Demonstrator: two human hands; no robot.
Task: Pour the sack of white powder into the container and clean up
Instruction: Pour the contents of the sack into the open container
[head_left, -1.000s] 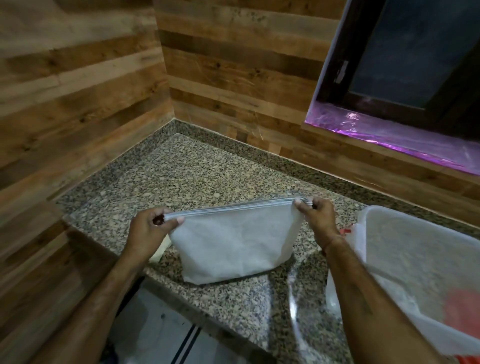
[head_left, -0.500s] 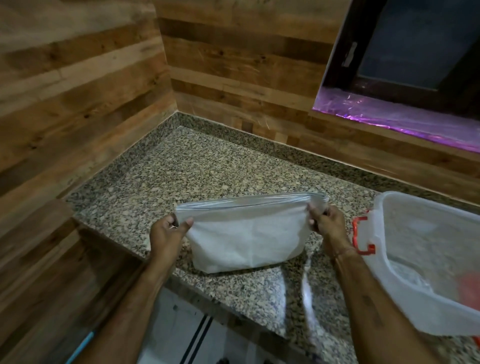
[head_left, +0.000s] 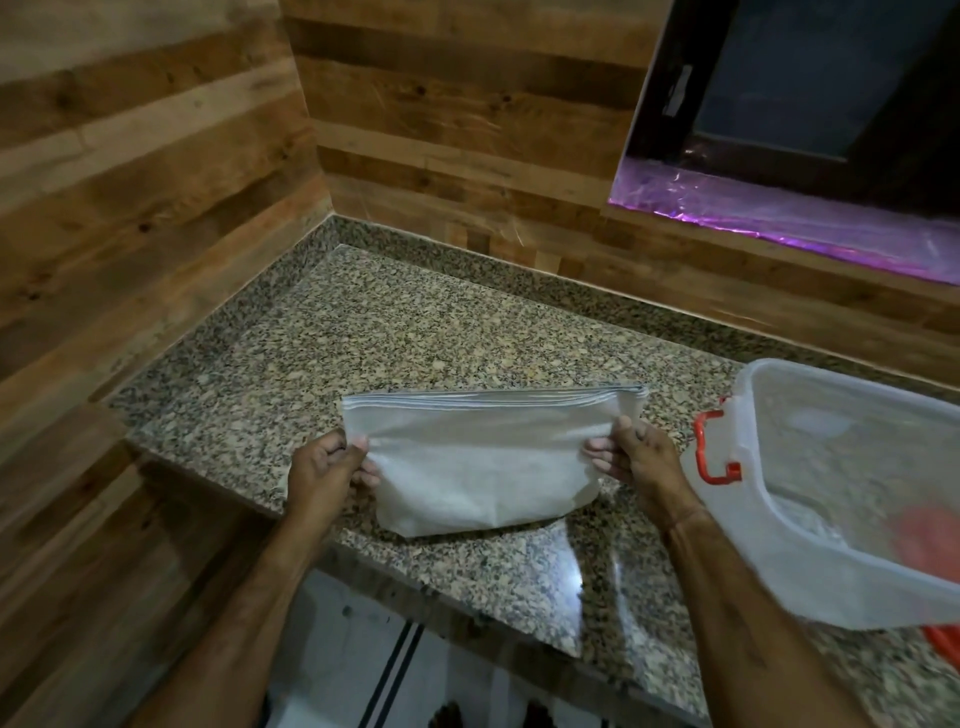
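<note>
The sack (head_left: 483, 462) is held flat over the tabletop (head_left: 415, 332), with its left edge pinched by the left hand (head_left: 322, 473) and its right edge by the right hand (head_left: 636, 462). It looks emptied, so clean-up is judged in hand. Next, folding and setting aside are called for, clear of the container (head_left: 769, 525) just right.
</note>
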